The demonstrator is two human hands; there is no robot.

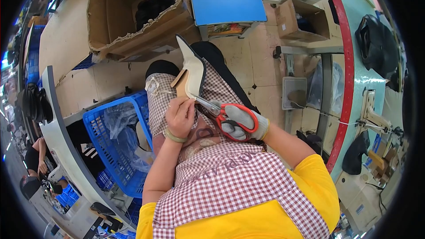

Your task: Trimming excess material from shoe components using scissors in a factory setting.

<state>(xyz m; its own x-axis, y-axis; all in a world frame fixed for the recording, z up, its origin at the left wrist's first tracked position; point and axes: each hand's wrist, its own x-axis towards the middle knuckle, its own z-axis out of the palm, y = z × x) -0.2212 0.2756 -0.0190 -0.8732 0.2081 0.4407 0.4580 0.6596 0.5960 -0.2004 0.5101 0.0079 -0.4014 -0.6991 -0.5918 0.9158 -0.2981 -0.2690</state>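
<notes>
The cream shoe (195,68) stands over your lap, its long pointed toe towards 11 o'clock and its tan inner part (179,82) showing on the 9 o'clock side. I judge that it is light in weight, rather stiff along the dark edge, and a little more soft in the cream wall. The smooth cream face may be somewhat slippery and may take marks easily, so the better place to take hold is the lower end, at 6 o'clock, away from the thin toe.

Your left grip (180,116) is bare, and it is just there: the fingertips are pressed together and pinch this lower end, with almost no opening. The palm does not wrap the shoe.

Your right grip (243,121) wears a grey and white glove, and its fingers are closed around the red handles of the scissors (214,109). The scissors lie at 3 o'clock from your left grip, and the blades point to about 10 o'clock, close beside your left fingertips. I cannot tell if the blade tips touch the shoe, nor how far the blades are spread.
</notes>
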